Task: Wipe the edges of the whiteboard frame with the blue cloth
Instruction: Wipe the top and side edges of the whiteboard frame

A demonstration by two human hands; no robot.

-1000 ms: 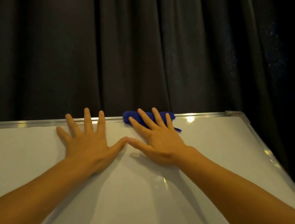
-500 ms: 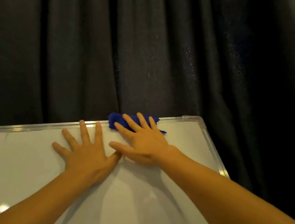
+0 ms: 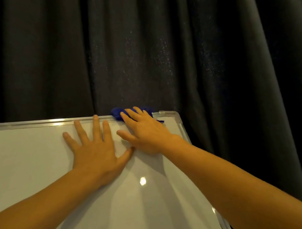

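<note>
The blue cloth (image 3: 117,114) is bunched on the top edge of the whiteboard frame (image 3: 31,124), near the frame's upper right corner (image 3: 177,113). It is pressed down by the right hand (image 3: 146,133), whose fingers are laid straight and slightly spread over it; nothing is gripped, and the thumb is stretched out to the left on the board. A small tail of cloth is seen past the little-finger side of the hand. The left hand (image 3: 95,152) is laid flat just beside it, fingers straight and spread, with the middle fingertip touching the top frame edge and the thumb tip close to the right palm. Both bare forearms are extended from the bottom of the view.

A short stretch of frame is left between the cloth and the corner; a long stretch runs away to the left. The right frame edge (image 3: 186,135) slants downward.

The whiteboard surface (image 3: 26,161) is glossy white, with small light reflections. Behind it, a dark pleated curtain (image 3: 137,48) fills the background.
</note>
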